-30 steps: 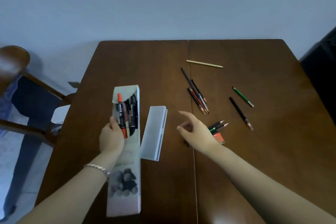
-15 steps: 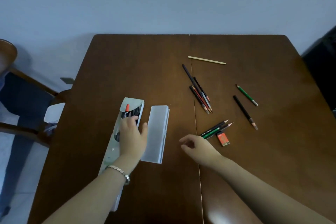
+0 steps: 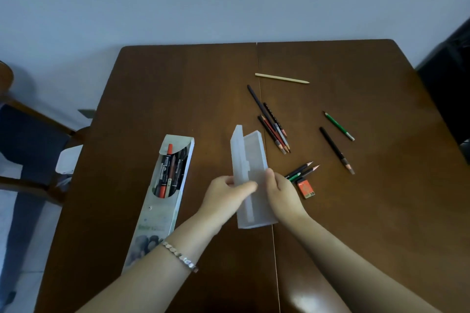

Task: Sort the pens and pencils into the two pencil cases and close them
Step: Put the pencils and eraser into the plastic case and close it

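Observation:
Both hands hold a translucent white plastic pencil case (image 3: 250, 160) at the table's middle. My left hand (image 3: 226, 194) grips its lid edge, my right hand (image 3: 283, 192) its body; the lid stands partly raised. A flat grey-green pencil case (image 3: 162, 201) lies at the left, flap open, with several pens (image 3: 170, 170) inside. Loose pencils lie to the right: a bundle (image 3: 273, 124), a pale wooden one (image 3: 281, 78), a green one (image 3: 339, 126), a black one (image 3: 335, 150), and short ones (image 3: 301, 171) beside my right hand.
A small orange lead box (image 3: 306, 188) lies by my right hand. The brown wooden table (image 3: 178, 89) has a seam down its middle. A wooden chair (image 3: 23, 134) stands at the left, a dark object (image 3: 450, 89) at the right edge.
My left hand let go of the grey-green case and moved right. Both hands took hold of the translucent case, shifted it right and raised its lid.

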Demonstrator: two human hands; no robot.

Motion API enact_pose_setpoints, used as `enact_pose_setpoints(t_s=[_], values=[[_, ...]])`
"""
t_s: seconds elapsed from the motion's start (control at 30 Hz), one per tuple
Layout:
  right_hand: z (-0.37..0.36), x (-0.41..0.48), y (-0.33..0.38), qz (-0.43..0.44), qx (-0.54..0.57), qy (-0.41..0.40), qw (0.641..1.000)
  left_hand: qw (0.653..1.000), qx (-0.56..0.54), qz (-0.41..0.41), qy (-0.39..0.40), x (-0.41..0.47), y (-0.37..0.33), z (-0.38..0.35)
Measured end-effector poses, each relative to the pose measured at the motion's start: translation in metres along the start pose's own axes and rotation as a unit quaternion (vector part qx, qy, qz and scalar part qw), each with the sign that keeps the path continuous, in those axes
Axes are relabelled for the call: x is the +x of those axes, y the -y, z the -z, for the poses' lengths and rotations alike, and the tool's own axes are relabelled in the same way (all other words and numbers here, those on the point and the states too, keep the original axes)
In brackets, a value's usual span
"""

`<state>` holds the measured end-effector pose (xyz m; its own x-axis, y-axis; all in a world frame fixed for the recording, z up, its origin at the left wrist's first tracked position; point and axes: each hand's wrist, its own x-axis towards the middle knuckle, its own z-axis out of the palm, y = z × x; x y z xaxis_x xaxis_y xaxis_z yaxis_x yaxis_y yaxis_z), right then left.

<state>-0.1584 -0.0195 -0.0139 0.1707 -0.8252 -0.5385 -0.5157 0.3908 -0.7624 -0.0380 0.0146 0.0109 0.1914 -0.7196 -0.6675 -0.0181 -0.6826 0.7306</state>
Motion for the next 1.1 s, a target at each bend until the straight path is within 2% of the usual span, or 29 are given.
enact_pose_setpoints(t_s=[0.1,0.2,0.27,0.4,0.53,0.67,0.77,0.87,1.1], values=[[0.012,0.000,0.002,0.034,-0.012,-0.032,0.999,0.988,-0.136,0.065,0.037,-0.010,-0.006,0.003],[0.017,0.000,-0.005,0.039,-0.020,-0.036,0.998,0.933,-0.325,0.123,0.093,-0.018,-0.002,0.011],[0.015,-0.003,-0.013,0.045,-0.011,-0.041,0.998,0.911,-0.368,0.142,0.125,-0.020,0.004,0.013],[0.007,-0.005,-0.023,0.030,0.021,-0.045,0.998,0.887,-0.396,0.168,0.168,-0.025,0.017,0.007],[0.004,0.006,-0.031,-0.004,0.013,-0.010,1.000,0.880,-0.416,0.195,0.118,-0.021,0.022,-0.001],[0.010,0.030,-0.028,-0.052,-0.111,-0.063,0.990,0.888,-0.409,0.206,0.031,-0.011,0.023,-0.002],[0.012,0.049,-0.019,-0.074,-0.275,-0.069,0.956,0.901,-0.389,0.193,0.000,-0.006,0.023,0.002],[0.003,0.063,-0.017,-0.103,-0.382,-0.056,0.917,0.914,-0.366,0.174,-0.002,-0.005,0.022,0.005],[-0.006,0.072,-0.021,-0.086,-0.338,-0.108,0.931,0.924,-0.332,0.187,-0.018,-0.002,0.025,0.008]])
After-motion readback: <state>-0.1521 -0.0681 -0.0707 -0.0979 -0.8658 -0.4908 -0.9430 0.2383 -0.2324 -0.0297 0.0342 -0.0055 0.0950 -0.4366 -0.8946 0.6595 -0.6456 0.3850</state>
